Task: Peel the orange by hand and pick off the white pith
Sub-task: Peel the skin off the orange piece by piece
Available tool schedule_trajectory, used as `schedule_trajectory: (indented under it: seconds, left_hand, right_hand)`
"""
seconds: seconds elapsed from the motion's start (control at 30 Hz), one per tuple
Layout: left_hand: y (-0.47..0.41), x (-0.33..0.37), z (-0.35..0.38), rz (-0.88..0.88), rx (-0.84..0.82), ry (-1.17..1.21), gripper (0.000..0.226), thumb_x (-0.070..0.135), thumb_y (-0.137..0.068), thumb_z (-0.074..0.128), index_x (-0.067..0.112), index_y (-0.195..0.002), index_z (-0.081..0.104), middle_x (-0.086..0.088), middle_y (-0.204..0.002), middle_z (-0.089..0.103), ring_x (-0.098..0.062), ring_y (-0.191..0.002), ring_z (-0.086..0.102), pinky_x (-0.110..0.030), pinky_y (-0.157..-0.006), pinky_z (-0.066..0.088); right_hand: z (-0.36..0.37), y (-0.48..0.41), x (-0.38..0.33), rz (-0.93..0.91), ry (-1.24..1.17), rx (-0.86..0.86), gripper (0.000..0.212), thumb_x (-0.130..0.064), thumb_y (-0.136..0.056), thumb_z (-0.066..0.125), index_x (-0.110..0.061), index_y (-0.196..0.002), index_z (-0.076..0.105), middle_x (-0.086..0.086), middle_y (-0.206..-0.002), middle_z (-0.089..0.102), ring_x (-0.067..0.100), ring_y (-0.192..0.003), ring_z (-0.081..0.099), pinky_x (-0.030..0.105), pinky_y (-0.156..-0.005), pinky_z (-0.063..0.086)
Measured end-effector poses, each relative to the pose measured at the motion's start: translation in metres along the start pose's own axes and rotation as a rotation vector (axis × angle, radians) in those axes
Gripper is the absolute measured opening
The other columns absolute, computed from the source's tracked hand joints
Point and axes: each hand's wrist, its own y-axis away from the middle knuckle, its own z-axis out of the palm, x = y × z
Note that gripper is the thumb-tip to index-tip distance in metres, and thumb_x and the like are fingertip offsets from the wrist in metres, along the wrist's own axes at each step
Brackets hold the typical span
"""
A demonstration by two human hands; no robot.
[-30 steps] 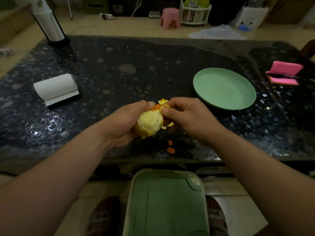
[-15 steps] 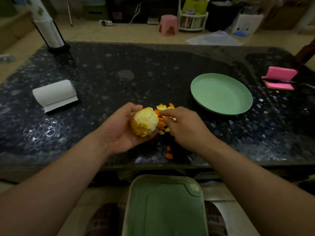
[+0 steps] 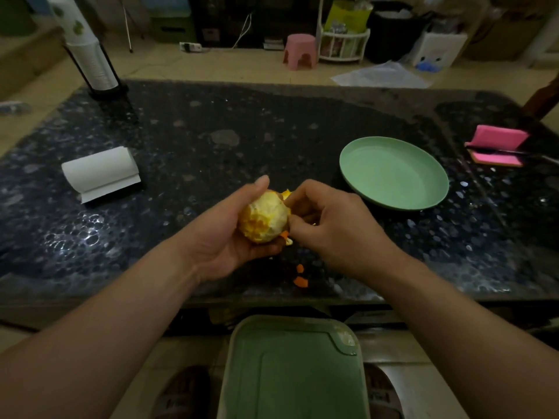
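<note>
Right hand (image 3: 335,228) has curled in at the orange's (image 3: 263,217) right, pinch hidden; left hand (image 3: 222,237) cups this likely soft, slippery fruit.

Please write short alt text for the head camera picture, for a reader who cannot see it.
A left hand holds a mostly peeled orange above a dark table while the right hand picks at its right side with curled fingers. Peel bits lie on the table; a green plate stands to the right.
</note>
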Motion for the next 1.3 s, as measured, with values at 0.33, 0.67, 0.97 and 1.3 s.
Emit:
schedule_trajectory:
  seconds: [0.33,0.67,0.97,1.3]
  left_hand:
    - [0.001,-0.003,0.003,0.055,-0.006,0.009,0.037,0.042,-0.083,0.067,0.020,-0.113,0.073,-0.009,-0.105,0.076,-0.022,-0.083,0.072,-0.032,-0.065,0.060]
    - [-0.001,-0.004,-0.002,0.133,-0.048,-0.103,0.030,0.037,-0.089,0.067,0.023,-0.116,0.067,-0.007,-0.108,0.070,-0.023,-0.092,0.068,-0.037,-0.074,0.059]
    - [-0.001,-0.001,-0.002,0.173,-0.030,-0.135,0.033,0.037,-0.091,0.070,0.020,-0.118,0.066,-0.005,-0.103,0.072,-0.019,-0.087,0.070,-0.035,-0.071,0.059]
    - [-0.009,-0.007,0.004,0.111,0.080,-0.304,0.037,0.047,-0.103,0.061,0.014,-0.112,0.071,-0.011,-0.094,0.067,-0.022,-0.082,0.065,-0.040,-0.076,0.053]
  right_hand:
    - [0.008,0.000,-0.005,0.125,-0.229,0.089,0.018,-0.006,-0.088,0.075,-0.022,-0.092,0.069,0.005,-0.080,0.073,0.022,-0.072,0.071,0.035,-0.062,0.059]
    - [0.009,0.000,-0.004,0.066,-0.185,0.116,0.015,-0.009,-0.091,0.078,-0.019,-0.089,0.066,0.003,-0.077,0.069,0.012,-0.066,0.062,0.037,-0.060,0.057]
    - [0.002,-0.004,0.001,0.218,-0.340,0.014,0.008,-0.020,-0.098,0.073,-0.020,-0.105,0.073,0.002,-0.091,0.078,0.020,-0.083,0.076,0.045,-0.074,0.066]
    - [0.022,0.004,-0.009,-0.133,0.331,0.210,0.006,-0.023,-0.096,0.065,-0.019,-0.093,0.067,-0.008,-0.081,0.059,0.010,-0.073,0.055,0.033,-0.065,0.048]
